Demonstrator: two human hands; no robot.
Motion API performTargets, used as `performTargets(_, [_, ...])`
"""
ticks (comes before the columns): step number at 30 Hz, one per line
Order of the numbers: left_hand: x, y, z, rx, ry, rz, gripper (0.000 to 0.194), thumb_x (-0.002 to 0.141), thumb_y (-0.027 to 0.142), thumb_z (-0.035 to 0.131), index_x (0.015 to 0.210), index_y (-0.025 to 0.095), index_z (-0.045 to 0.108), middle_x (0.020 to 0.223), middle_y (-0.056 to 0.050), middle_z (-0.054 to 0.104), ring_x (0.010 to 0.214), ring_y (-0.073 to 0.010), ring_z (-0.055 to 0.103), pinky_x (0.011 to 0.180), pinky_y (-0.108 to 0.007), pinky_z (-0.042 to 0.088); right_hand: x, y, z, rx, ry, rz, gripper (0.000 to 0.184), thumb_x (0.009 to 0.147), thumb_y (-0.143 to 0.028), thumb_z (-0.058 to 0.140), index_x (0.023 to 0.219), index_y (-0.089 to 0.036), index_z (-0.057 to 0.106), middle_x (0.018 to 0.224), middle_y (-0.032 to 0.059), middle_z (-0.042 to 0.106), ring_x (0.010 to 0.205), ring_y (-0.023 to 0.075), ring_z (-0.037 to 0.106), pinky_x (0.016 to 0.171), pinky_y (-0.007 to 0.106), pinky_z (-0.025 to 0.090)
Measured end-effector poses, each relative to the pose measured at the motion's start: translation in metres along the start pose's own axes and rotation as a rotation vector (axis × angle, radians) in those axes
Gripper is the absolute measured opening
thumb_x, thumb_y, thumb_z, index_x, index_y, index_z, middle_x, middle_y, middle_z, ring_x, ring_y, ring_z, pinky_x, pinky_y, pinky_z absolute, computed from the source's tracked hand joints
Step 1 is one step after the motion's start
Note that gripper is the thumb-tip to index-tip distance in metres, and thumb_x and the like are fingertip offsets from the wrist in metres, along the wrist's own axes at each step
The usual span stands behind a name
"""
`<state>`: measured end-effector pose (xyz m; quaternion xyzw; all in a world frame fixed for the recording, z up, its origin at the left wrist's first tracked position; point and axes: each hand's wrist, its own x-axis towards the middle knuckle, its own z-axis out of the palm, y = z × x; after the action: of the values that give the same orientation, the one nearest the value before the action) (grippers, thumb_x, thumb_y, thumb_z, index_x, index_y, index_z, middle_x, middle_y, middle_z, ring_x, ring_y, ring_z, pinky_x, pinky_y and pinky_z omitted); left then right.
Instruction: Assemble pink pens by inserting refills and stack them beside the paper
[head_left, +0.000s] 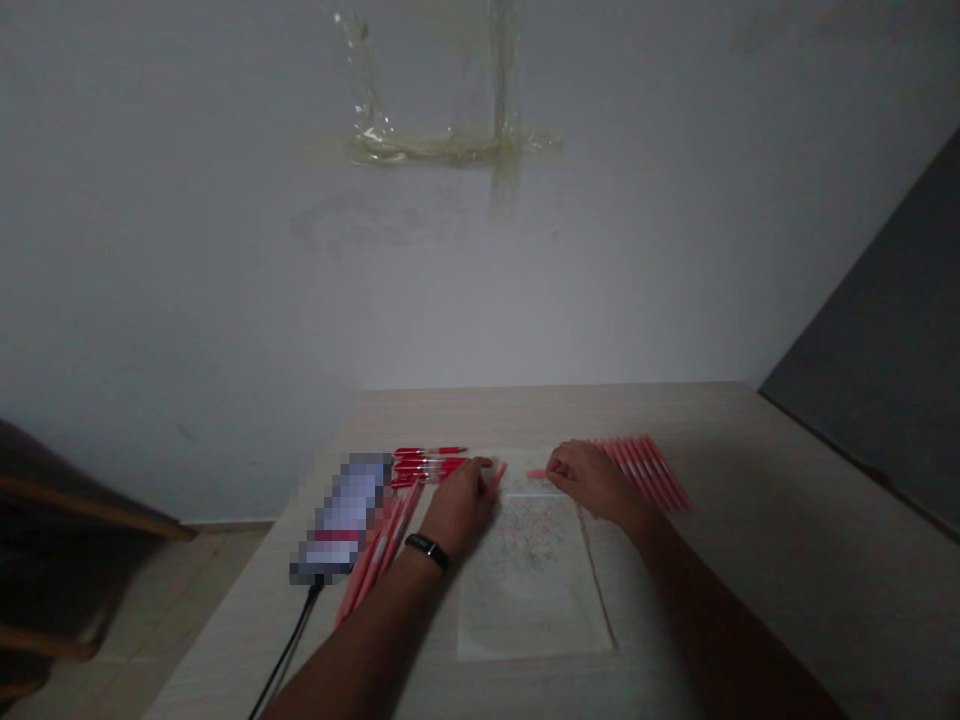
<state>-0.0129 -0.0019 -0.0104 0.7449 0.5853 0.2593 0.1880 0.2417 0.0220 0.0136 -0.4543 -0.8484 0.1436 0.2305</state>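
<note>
My left hand [461, 500], with a black band on its wrist, is closed on a slim pink pen part [499, 474] that points up to the right. My right hand [589, 477] pinches a short pink piece [535, 473], which sticks out to the left; its exact kind is too small to make out. A gap separates the two pink pieces. Under and in front of both hands lies a pale, scribbled sheet [536, 610]. Close to my left hand are several red pens [427, 466] and longer pink pens [375, 560]. Beyond my right hand sits a slanted row of pink pens [656, 470].
A phone [341, 515], its screen blurred out, lies at the table's left side, with a black cable [289, 640] running toward me. The pale wooden table [480, 415] meets a wall with tape strips [442, 150]. Wooden furniture legs [97, 490] stand at the left.
</note>
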Motion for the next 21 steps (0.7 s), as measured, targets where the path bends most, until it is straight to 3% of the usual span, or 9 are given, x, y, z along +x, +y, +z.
performTargets(9, [0.002,0.004,-0.004,-0.022,0.015,0.064,0.019,0.086,0.026,0.058,0.097,0.015,0.069,0.09,-0.008,0.069,0.076,-0.0171,0.059,0.069,-0.028,0.043,0.001,0.0,0.004,0.104,0.068,0.013,0.008,0.087,-0.018,0.063,0.08,-0.019,0.066,0.08,0.0032,0.066,0.079,0.0172,0.059,0.073,0.028,0.041])
performTargets(12, [0.002,0.007,-0.004,-0.079,0.023,0.109,0.018,0.085,0.024,0.058,0.098,0.015,0.067,0.09,-0.006,0.069,0.075,-0.0161,0.058,0.067,-0.026,0.043,0.002,-0.004,0.011,0.277,0.124,0.063,0.006,0.088,-0.022,0.064,0.091,-0.019,0.068,0.083,0.0029,0.066,0.079,0.0168,0.06,0.073,0.028,0.044])
performTargets(15, [0.0,0.013,-0.006,-0.124,0.004,0.156,0.016,0.086,0.023,0.059,0.098,0.017,0.066,0.088,-0.005,0.069,0.076,-0.0162,0.059,0.067,-0.025,0.042,0.004,-0.012,0.02,0.499,0.148,0.115,0.021,0.088,-0.027,0.065,0.108,-0.02,0.065,0.085,0.001,0.064,0.079,0.0159,0.061,0.07,0.027,0.046])
performTargets(21, [-0.003,0.024,-0.011,-0.183,-0.009,0.233,0.014,0.087,0.022,0.062,0.099,0.017,0.067,0.09,-0.005,0.069,0.081,-0.0167,0.06,0.071,-0.026,0.043,0.006,-0.018,0.031,0.712,0.143,0.12,0.022,0.09,-0.033,0.063,0.108,-0.02,0.063,0.087,0.0014,0.068,0.079,0.016,0.063,0.069,0.027,0.047])
